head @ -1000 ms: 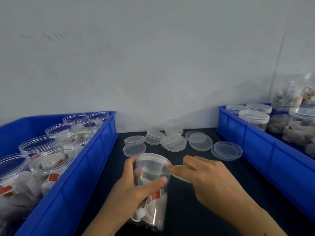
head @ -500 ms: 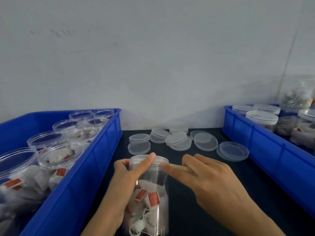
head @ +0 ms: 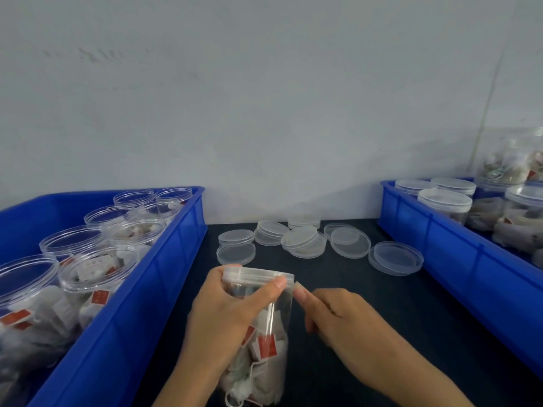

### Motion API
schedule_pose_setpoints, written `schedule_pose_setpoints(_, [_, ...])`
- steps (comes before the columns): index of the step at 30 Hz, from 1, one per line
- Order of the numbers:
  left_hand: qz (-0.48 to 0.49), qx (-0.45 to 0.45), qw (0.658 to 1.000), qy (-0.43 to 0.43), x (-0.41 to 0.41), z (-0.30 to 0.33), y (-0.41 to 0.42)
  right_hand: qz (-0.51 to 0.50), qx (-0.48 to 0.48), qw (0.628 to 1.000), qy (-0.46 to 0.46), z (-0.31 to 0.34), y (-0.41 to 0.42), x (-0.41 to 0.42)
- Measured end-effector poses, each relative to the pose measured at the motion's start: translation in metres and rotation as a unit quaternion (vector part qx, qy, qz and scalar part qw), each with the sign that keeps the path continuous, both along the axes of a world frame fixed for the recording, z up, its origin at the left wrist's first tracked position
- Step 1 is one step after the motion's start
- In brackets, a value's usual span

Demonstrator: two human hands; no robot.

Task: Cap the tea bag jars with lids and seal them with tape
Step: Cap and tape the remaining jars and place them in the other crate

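Note:
A clear jar point(head: 266, 351) full of tea bags with red tags stands tilted on the dark table in front of me, with a clear lid point(head: 258, 273) on top. My left hand point(head: 229, 324) grips the jar's upper part, its thumb lying across the seam under the lid. My right hand point(head: 338, 315) is at the jar's right edge with curled fingers, its fingertips pinching at the seam where a thin strip of tape ends. The tape itself is barely visible.
Several loose clear lids point(head: 302, 240) lie on the table behind the jar. On the left, a blue bin point(head: 164, 277) holds several open jars point(head: 97, 268) of tea bags. A blue bin point(head: 458, 251) on the right holds capped jars point(head: 443, 201).
The jar has been turned upright and drawn closer. My right hand has moved in against the jar's right edge, and the strip of tape seen before now lies on the seam.

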State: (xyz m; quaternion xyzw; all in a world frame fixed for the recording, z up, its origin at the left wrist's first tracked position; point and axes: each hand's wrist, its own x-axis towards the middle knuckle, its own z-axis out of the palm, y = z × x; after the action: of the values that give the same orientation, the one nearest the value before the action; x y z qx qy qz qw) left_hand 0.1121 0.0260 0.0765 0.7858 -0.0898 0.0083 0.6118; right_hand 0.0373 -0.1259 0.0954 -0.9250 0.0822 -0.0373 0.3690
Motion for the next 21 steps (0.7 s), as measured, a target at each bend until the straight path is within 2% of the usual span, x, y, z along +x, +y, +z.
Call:
schedule_pose_setpoints(4, [-0.024, -0.016, 1.0, -0.002, 0.001, 0.0, 0.002, 0.022, 0.067, 0.997, 0.026, -0.001, -0.004, 0.002])
schedule_pose_setpoints(5, [-0.029, -0.023, 0.999, -0.005, 0.0, 0.0, 0.002, 0.015, 0.056, 0.998, 0.018, 0.0, -0.005, 0.002])
schedule_pose_setpoints(8, [-0.052, -0.06, 0.997, -0.008, -0.003, 0.001, 0.002, -0.009, -0.074, 0.996, -0.05, 0.008, -0.016, -0.002])
schedule_pose_setpoints(10, [-0.086, -0.085, 0.993, 0.011, -0.006, 0.003, 0.001, -0.002, -0.122, 0.99, -0.064, 0.013, -0.025, -0.005])
schedule_pose_setpoints(14, [-0.16, -0.123, 0.978, 0.06, -0.007, 0.003, 0.004, 0.025, -0.117, 0.991, -0.052, 0.016, -0.041, -0.006])
schedule_pose_setpoints(18, [-0.243, -0.176, 0.944, 0.133, -0.009, 0.001, 0.007, 0.04, -0.115, 0.99, -0.068, 0.017, -0.048, -0.007])
schedule_pose_setpoints(21, [-0.264, -0.216, 0.923, 0.179, -0.01, -0.007, 0.007, 0.048, -0.101, 0.991, -0.07, 0.018, -0.048, -0.008])
